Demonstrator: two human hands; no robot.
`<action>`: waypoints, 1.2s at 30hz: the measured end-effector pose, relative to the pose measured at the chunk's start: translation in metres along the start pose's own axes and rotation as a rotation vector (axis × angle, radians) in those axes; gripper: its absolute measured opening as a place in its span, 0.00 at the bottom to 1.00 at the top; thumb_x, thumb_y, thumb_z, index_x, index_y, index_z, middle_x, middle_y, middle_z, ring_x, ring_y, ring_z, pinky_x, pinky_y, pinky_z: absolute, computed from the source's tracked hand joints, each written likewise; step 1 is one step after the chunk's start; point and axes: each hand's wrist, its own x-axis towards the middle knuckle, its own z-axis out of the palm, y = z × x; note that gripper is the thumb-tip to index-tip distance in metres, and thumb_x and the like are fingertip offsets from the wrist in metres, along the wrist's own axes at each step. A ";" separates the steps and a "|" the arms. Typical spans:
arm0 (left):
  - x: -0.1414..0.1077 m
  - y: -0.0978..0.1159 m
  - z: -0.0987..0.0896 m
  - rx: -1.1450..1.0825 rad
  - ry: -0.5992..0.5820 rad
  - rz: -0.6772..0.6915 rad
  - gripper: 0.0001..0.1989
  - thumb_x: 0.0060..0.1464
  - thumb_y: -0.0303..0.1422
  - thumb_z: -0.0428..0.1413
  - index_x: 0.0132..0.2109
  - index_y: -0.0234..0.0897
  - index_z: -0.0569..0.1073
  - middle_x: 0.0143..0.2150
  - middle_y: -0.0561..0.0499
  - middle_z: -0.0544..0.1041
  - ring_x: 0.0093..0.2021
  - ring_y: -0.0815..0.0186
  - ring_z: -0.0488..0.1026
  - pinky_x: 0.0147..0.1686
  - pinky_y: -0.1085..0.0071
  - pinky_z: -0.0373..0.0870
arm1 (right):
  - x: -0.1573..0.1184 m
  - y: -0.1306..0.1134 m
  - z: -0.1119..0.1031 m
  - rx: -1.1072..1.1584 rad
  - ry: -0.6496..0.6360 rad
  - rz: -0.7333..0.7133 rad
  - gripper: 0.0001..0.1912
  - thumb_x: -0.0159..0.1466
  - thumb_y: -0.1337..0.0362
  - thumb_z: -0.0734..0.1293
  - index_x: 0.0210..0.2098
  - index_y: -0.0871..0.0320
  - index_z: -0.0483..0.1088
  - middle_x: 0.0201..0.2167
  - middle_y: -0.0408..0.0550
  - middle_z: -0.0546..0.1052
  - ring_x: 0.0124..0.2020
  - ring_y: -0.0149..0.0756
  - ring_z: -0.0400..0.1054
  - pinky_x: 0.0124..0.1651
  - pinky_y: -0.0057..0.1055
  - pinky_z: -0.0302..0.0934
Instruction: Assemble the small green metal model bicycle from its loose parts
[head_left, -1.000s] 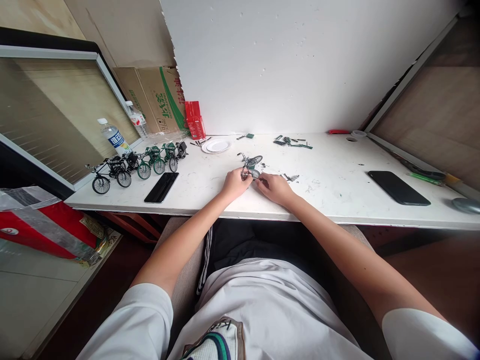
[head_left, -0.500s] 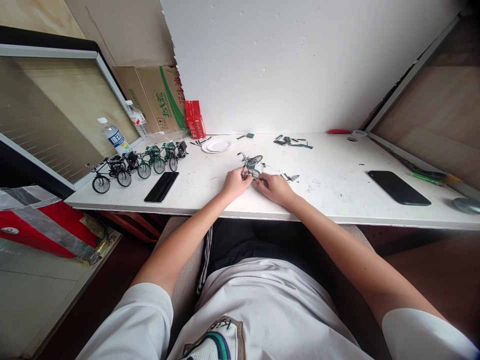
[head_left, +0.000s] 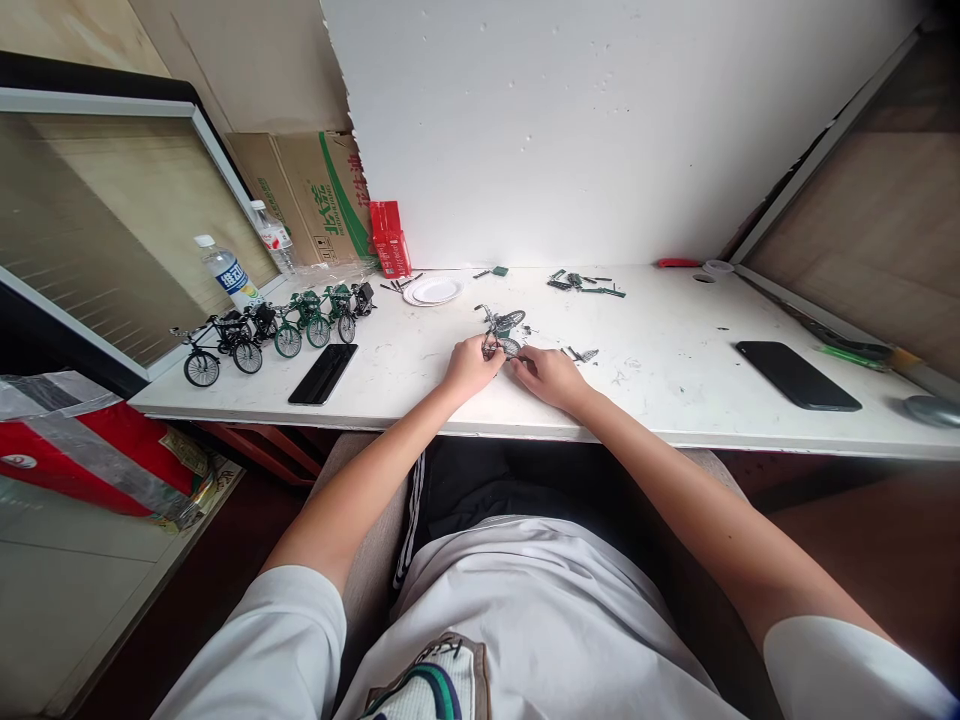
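A miniature bicycle with black spoked wheels is on the white tabletop in front of me, one wheel close to my fingers and the handlebar farther off. My left hand is closed on its near left part, thumb and fingers pinching it. From the other side, my right hand has its fingertips pinched at the right edge of the near wheel. What exactly lies between the right fingertips is too small to make out. Just right of the bicycle lie small dark loose parts.
Several finished miniature bicycles stand at the left, before a drink bottle. Phones lie at left and right. Farther back are white plates, dark green parts and a red packet.
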 end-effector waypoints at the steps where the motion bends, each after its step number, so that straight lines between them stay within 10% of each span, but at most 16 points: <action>1: 0.000 0.000 0.000 0.000 -0.001 0.000 0.07 0.62 0.32 0.60 0.43 0.39 0.82 0.46 0.45 0.87 0.47 0.57 0.83 0.53 0.65 0.77 | 0.000 0.000 0.000 0.001 0.000 -0.001 0.19 0.76 0.54 0.59 0.48 0.59 0.77 0.33 0.53 0.83 0.31 0.43 0.74 0.34 0.33 0.52; 36: -0.001 0.001 -0.001 -0.001 -0.011 -0.007 0.07 0.61 0.31 0.61 0.44 0.37 0.82 0.47 0.45 0.87 0.47 0.57 0.83 0.52 0.66 0.76 | 0.000 0.000 0.001 0.001 0.008 -0.011 0.18 0.76 0.55 0.59 0.47 0.59 0.76 0.32 0.53 0.83 0.30 0.41 0.73 0.33 0.33 0.52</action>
